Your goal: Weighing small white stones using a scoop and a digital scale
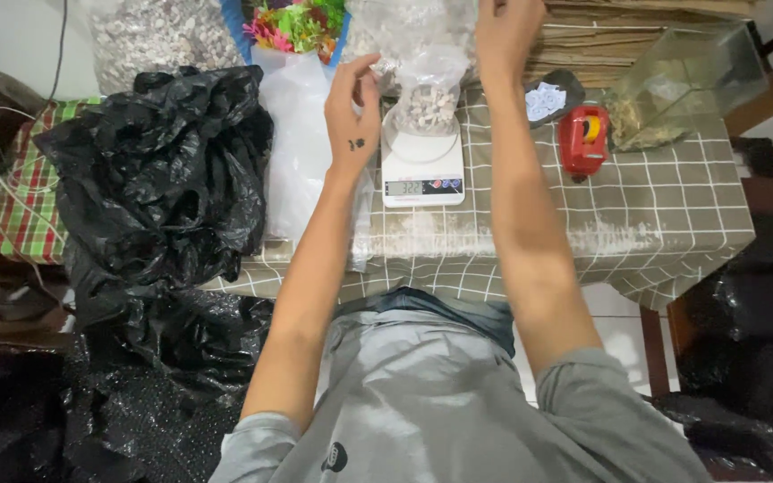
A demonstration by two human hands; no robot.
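A small clear plastic bag (428,94) holding pale gravel-like bits stands on a white digital kitchen scale (421,165) on a grey checked tablecloth. My left hand (353,112) hovers just left of the bag, fingers curled and apart, thumb near the bag's neck. My right hand (505,31) is raised at the top edge, next to the bag's upper part; whether it grips the plastic is unclear.
A big crumpled black plastic bag (154,170) fills the table's left side beside a white plastic sheet (301,152). A red tape dispenser (583,139), a dark dish with white bits (549,98) and a glass tank (686,85) stand right. Large sacks of gravel (158,36) sit behind.
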